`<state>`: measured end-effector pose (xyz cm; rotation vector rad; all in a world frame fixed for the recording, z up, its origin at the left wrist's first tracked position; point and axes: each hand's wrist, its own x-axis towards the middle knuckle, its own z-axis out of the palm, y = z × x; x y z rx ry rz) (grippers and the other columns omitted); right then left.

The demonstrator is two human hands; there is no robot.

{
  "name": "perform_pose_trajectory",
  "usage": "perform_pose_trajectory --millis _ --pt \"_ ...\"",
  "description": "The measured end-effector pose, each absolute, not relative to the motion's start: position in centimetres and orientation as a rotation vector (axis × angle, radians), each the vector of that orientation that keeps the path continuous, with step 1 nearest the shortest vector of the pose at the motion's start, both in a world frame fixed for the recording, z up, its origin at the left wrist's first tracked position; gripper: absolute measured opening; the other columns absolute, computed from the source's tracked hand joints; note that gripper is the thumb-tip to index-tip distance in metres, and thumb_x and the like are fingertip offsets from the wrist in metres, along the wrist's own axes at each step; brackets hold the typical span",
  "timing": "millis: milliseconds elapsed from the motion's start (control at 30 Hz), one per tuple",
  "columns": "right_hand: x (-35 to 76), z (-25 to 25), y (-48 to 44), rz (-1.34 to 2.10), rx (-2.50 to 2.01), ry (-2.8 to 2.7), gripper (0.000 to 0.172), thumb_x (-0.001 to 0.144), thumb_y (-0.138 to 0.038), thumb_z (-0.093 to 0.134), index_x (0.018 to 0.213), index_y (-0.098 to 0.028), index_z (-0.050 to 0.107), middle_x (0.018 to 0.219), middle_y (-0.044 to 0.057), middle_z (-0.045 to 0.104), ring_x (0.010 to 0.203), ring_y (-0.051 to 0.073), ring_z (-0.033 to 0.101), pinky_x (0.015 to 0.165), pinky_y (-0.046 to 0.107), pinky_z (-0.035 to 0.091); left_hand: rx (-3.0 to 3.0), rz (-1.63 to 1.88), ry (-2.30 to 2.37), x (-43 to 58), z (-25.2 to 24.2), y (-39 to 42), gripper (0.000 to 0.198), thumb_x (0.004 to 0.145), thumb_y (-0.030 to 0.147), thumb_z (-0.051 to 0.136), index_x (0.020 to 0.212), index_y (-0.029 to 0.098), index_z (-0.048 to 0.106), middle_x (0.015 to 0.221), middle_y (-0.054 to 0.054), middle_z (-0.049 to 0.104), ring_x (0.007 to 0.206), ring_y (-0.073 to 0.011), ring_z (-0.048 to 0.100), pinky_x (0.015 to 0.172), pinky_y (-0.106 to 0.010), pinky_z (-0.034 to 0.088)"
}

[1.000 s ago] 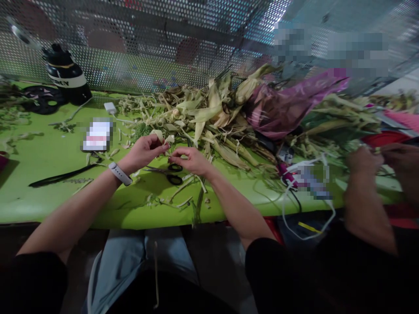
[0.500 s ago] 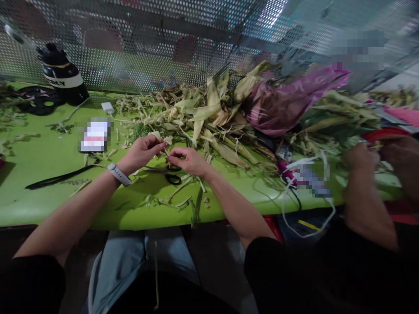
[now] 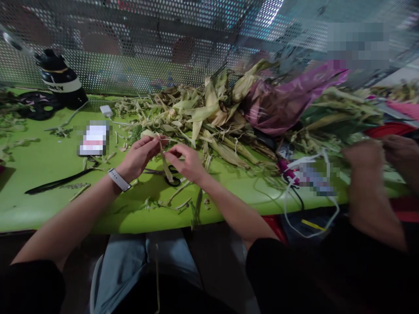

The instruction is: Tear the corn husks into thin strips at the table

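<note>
My left hand (image 3: 139,155), with a white band on the wrist, pinches the top of a pale corn husk strip (image 3: 165,163) above the green table (image 3: 49,205). My right hand (image 3: 185,160) is closed on the same strip a little lower, and the strip hangs down between the two hands. Black-handled scissors (image 3: 170,179) lie on the table just under my hands. Behind them spreads a big heap of corn husks and stalks (image 3: 209,113).
A purple plastic bag (image 3: 288,104) lies on the heap at right. Another person's hands (image 3: 376,157) work at the far right. A black bottle (image 3: 60,80), a white charger (image 3: 106,110), a black strap (image 3: 55,183) and white cables (image 3: 307,174) sit on the table. Perforated metal screen behind.
My hands have moved slightly apart and a longer strip of husk now hangs between them. The other person's hands have shifted a little.
</note>
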<state>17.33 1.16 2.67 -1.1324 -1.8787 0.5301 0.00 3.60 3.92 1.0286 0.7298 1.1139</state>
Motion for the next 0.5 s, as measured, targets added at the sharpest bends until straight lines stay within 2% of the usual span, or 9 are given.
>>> perform_pose_trajectory --millis 67,167,333,400,500 --pt "16.5 2.1 0.9 0.755 -1.192 -1.939 0.036 0.084 -0.054 0.063 0.086 -0.019 0.059 0.088 0.006 0.067 0.079 0.019 0.062 0.074 0.034 0.05 1.063 1.136 0.696 0.2 3.9 3.3 0.026 0.077 0.027 0.077 0.099 0.015 0.07 0.109 -0.008 0.074 0.094 -0.0149 0.069 0.083 -0.025 0.053" --pt "15.7 1.0 1.1 0.87 -1.295 -1.821 0.043 0.076 -0.054 0.072 0.092 -0.019 0.055 0.09 0.005 0.068 0.081 0.019 0.064 0.075 0.034 0.051 1.122 1.175 0.694 0.4 3.7 3.1 0.033 0.071 0.023 0.082 0.101 0.017 0.069 0.11 -0.007 0.074 0.095 -0.0152 0.069 0.082 -0.025 0.054" --pt "16.6 1.3 1.3 1.089 -1.179 -1.808 0.035 0.09 -0.056 0.055 0.087 -0.021 0.054 0.071 0.0 0.065 0.065 0.017 0.064 0.067 0.032 0.051 1.162 1.234 0.797 -0.1 3.5 3.9 0.029 0.071 0.025 0.081 0.096 0.016 0.069 0.1 -0.007 0.075 0.095 -0.0175 0.07 0.08 -0.026 0.054" --pt "17.3 2.0 1.4 0.869 -1.143 -1.899 0.039 0.091 -0.059 0.053 0.083 -0.021 0.057 0.073 0.002 0.065 0.071 0.019 0.063 0.072 0.035 0.051 1.216 1.199 0.86 -0.3 3.5 4.2 0.027 0.071 0.027 0.08 0.093 0.015 0.07 0.092 -0.007 0.076 0.09 -0.0179 0.07 0.08 -0.028 0.054" --pt "18.1 2.8 1.7 0.378 -1.084 -1.859 0.041 0.089 -0.06 0.055 0.08 -0.021 0.06 0.091 0.008 0.066 0.094 0.023 0.062 0.091 0.039 0.048 1.305 1.092 0.885 -0.5 3.8 4.1 0.026 0.07 0.028 0.08 0.089 0.013 0.072 0.082 -0.006 0.074 0.083 -0.0191 0.07 0.085 -0.034 0.055"
